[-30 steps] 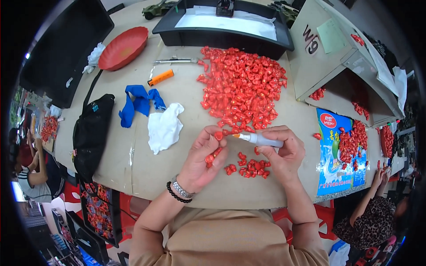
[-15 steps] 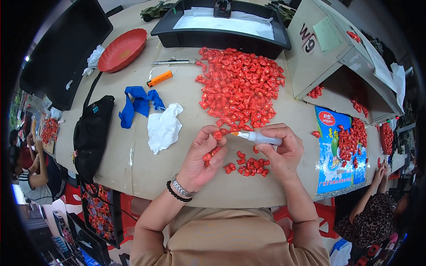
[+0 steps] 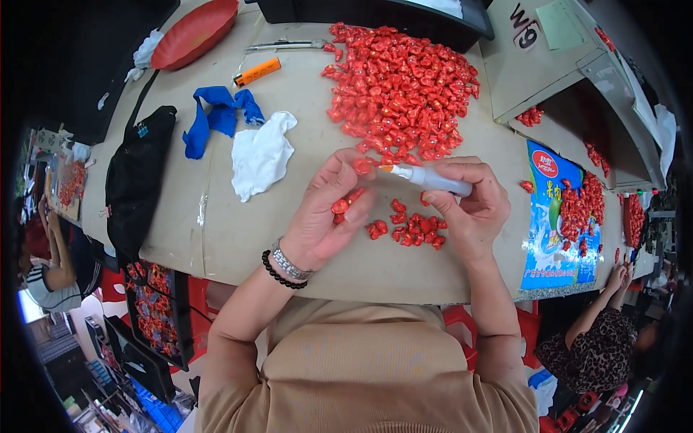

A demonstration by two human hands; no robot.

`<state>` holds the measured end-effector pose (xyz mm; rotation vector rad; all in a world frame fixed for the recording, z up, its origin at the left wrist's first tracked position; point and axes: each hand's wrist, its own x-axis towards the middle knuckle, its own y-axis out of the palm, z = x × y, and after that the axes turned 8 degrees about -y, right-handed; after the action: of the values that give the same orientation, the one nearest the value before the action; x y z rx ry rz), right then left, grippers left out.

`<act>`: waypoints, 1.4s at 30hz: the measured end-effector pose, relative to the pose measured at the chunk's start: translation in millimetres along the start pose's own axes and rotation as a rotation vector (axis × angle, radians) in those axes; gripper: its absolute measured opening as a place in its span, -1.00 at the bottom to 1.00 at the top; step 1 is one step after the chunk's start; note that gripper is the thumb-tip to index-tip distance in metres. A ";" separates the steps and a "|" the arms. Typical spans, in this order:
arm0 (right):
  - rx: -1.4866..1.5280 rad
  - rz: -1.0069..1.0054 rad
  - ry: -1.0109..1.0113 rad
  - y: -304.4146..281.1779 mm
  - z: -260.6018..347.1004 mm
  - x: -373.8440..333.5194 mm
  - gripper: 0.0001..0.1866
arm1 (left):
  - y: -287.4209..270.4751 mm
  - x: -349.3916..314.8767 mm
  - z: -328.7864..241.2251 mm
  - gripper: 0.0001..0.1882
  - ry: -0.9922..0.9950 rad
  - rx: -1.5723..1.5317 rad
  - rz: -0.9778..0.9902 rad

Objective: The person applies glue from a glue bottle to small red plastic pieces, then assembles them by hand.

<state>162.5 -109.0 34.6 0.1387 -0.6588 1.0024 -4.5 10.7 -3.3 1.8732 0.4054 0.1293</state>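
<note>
Between the thumb and forefinger of my left hand [image 3: 315,216] a small shiny red plastic figure [image 3: 360,167] is pinched. More red pieces [image 3: 342,207] are tucked against the lower fingers of that hand. My right hand [image 3: 477,209] grips a white paint marker [image 3: 440,180], its orange tip [image 3: 388,168] pointing left, touching or very close to the pinched figure. By the right thumb shows one more red piece [image 3: 424,198]; whether it is held I cannot tell. A small cluster of red figures [image 3: 419,231] lies on the table below, between my hands.
Beyond my hands spreads a large heap of red figures [image 3: 401,86]. To the left lie a white cloth [image 3: 263,155], blue cloth [image 3: 209,119], an orange lighter-like stick [image 3: 257,72] and a black bag [image 3: 141,180]. At right, a blue printed sheet [image 3: 545,245] bears red figures beside a grey box [image 3: 534,79].
The whole view has tilted, so the table and its things sit higher in the picture. Both hands keep nearly the same grip, with the marker tip still at the red figure.
</note>
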 end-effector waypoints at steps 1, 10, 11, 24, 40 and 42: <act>0.000 0.002 0.006 0.7 -0.4 -0.9 -0.68 | -1.2 -0.1 0.6 -0.82 -0.001 -0.004 -0.004; -0.096 0.030 -0.050 1.7 -1.9 -2.2 -0.69 | -4.1 -1.0 4.0 -0.80 0.003 0.018 -0.006; -0.097 0.031 -0.060 2.1 -2.1 -2.4 -0.69 | -4.5 -1.0 4.0 -0.80 0.009 0.016 0.000; -0.104 0.049 -0.058 5.4 1.4 -0.5 -0.67 | -5.5 -1.3 4.4 -0.76 0.018 0.008 -0.012; -0.127 0.032 -0.073 4.8 1.1 -0.8 -0.69 | -0.8 -1.5 3.0 -0.79 0.003 0.063 -0.039; -0.138 0.034 -0.081 4.6 0.1 -1.9 -0.68 | 0.3 -1.8 3.6 -0.79 0.006 0.062 -0.070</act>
<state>158.0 -107.9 32.8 0.0476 -0.8044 0.9847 -5.0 6.8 -4.0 1.9172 0.4832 0.0763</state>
